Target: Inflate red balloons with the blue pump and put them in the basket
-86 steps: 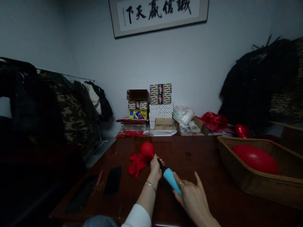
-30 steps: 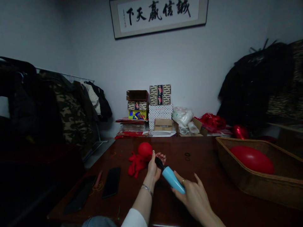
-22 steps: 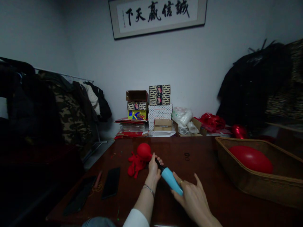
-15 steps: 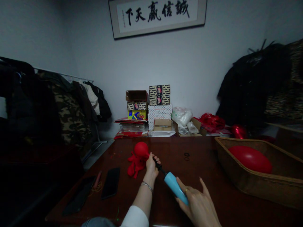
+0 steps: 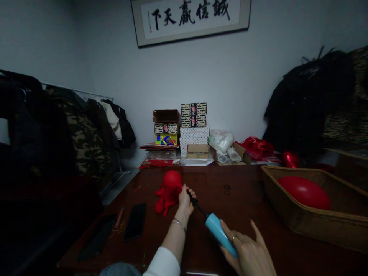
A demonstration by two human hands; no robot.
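Note:
My left hand (image 5: pixel 185 198) is closed around the neck of a partly inflated red balloon (image 5: pixel 172 180) and the black nozzle end of a hand pump. In my right hand (image 5: pixel 244 245) is the pump's light blue barrel (image 5: pixel 220 234), gripped between thumb and fingers with one finger sticking up. A black rod (image 5: pixel 201 209) shows between the barrel and my left hand. Several limp red balloons (image 5: pixel 163 199) lie on the table just behind and left of my left hand.
On the wooden table (image 5: pixel 212 253), two dark phones (image 5: pixel 135 222) lie at left beside a reddish stick (image 5: pixel 119 217) with yellowish bands. Two black rings (image 5: pixel 227 189) lie beyond the pump. A wicker basket (image 5: pixel 301 226) at right holds an inflated red balloon (image 5: pixel 304 193). Stacked boxes (image 5: pixel 194 138) stand behind.
My right hand has drawn the blue barrel down and to the right, away from my left hand. More of the black rod shows. My left hand stays nearly in place.

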